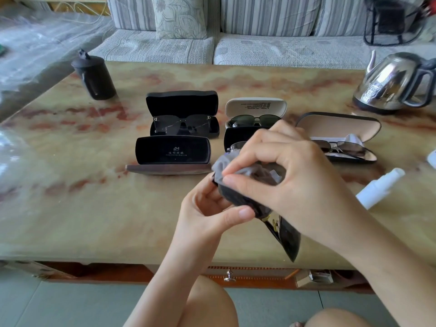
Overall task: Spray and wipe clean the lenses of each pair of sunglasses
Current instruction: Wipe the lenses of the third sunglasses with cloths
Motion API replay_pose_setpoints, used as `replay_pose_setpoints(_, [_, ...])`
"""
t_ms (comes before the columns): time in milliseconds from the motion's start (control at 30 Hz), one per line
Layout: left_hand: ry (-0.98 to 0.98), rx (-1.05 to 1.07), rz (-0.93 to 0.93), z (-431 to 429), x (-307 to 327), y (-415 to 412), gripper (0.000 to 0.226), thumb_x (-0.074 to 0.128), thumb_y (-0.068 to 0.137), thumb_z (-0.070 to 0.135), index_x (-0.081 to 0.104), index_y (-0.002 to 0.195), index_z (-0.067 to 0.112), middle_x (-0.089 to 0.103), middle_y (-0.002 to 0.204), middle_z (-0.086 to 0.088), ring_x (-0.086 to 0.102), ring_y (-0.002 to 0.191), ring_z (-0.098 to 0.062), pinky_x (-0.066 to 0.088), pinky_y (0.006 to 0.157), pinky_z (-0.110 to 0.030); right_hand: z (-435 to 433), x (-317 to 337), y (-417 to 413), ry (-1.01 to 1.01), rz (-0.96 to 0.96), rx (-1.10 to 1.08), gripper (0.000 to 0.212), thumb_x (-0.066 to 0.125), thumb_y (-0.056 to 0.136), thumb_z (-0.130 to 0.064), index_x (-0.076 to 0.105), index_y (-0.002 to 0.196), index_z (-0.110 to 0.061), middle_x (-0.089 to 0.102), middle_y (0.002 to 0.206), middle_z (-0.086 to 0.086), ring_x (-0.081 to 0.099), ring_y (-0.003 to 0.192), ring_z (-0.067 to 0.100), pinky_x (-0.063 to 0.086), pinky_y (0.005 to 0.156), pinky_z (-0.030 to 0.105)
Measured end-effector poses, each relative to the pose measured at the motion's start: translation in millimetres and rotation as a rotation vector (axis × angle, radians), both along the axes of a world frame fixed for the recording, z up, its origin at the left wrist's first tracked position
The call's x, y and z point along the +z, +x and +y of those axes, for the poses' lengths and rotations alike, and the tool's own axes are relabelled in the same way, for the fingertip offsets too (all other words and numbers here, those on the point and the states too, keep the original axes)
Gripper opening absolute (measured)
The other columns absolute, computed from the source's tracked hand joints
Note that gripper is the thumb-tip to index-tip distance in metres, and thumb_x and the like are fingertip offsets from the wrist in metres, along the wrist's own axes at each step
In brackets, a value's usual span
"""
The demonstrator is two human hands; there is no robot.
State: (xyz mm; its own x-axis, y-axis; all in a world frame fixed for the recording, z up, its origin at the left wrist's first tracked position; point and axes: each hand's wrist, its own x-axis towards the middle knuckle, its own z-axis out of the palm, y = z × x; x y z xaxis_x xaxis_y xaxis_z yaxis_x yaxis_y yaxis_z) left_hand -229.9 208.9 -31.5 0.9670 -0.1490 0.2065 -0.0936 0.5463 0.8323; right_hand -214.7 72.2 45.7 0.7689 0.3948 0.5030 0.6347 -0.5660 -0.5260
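Currently held: dark sunglasses [286, 234], up off the table [94, 208] over its near middle; one dark lens hangs down toward the front edge.
Cloth: grey cloth [238, 169], bunched over the upper lens, which I cannot see beneath it.
Right hand: right hand [285, 166] comes from above; thumb and forefinger are curled and clamped on the cloth, pinching it against the sunglasses. Other fingers are bent over the bundle.
Left hand: left hand [207, 208] sits below and left; fingers are curled, thumb pressed to the frame just under the cloth, gripping the sunglasses.
Front-left case: black lettered case [172, 151], open, lid upright with pale lettering.
Back-left case: black case [181, 103], open, a dark square pair inside.
Middle cases: white case [256, 107], open, a green-tinted pair in it; just in front, a dark case [234, 136] largely hidden by my view of the right hand.
Right case: tan-lined case [339, 126], open, a metal-framed pair inside.
Spray: white spray bottle [377, 187], lying on its side right of the hands.
Outer items: steel kettle [391, 83] far right, black canister [94, 76] far left, striped sofa [259, 43] behind the table.
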Motion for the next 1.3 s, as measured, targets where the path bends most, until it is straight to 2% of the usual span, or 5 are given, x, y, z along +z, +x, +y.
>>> replay_pose_setpoints(233, [-0.086,-0.046,-0.012,3,5,2,0.058,0.091,0.055,0.035,0.073,0.109,0.024,0.072,0.111,-0.003,0.068,0.107,-0.017,0.053,0.086,-0.027,-50,-9,16,0.335,0.136,-0.216,0.013,0.077,0.082,-0.019,0.073,0.079,-0.031,0.069,0.080,-0.001,0.063,0.077,0.018,0.049,0.072,0.033])
replay_pose_setpoints(467, [-0.101,-0.019,-0.013,8,2,3,0.058,0.091,0.054,0.037,0.074,0.108,0.027,0.072,0.115,-0.001,0.066,0.110,-0.016,0.053,0.086,-0.024,-81,-85,22,-0.240,0.458,-0.466,0.010,0.075,0.083,-0.026,0.071,0.074,-0.030,0.057,0.081,-0.009,0.044,0.086,0.011,0.029,0.065,0.015])
replay_pose_setpoints(733, [-0.075,-0.008,-0.007,13,1,3,0.056,0.091,0.054,0.037,0.075,0.106,0.027,0.072,0.112,-0.001,0.067,0.109,-0.016,0.053,0.084,-0.023,-52,-87,43,-0.267,0.279,-0.236,0.036,0.070,0.087,-0.021,0.067,0.122,-0.031,0.055,0.117,-0.013,0.042,0.111,0.008,0.033,0.085,0.024])
replay_pose_setpoints(1133, [0.038,0.010,-0.011,14,-1,3,0.056,0.091,0.055,0.034,0.072,0.106,0.022,0.073,0.109,-0.006,0.068,0.105,-0.019,0.054,0.083,-0.026,-34,-17,21,0.493,0.398,0.030,0.010,0.078,0.076,-0.025,0.077,0.083,-0.033,0.072,0.076,-0.009,0.060,0.071,0.028,0.047,0.071,0.030])
replay_pose_setpoints(1300, [0.074,0.030,-0.015,10,-3,4,0.055,0.089,0.061,0.029,0.067,0.104,0.003,0.073,0.099,-0.010,0.068,0.098,-0.026,0.053,0.083,-0.031,3,-8,-5,0.111,0.189,0.211,0.010,0.073,0.077,-0.034,0.075,0.085,-0.039,0.061,0.075,-0.014,0.048,0.084,0.011,0.037,0.078,0.017])
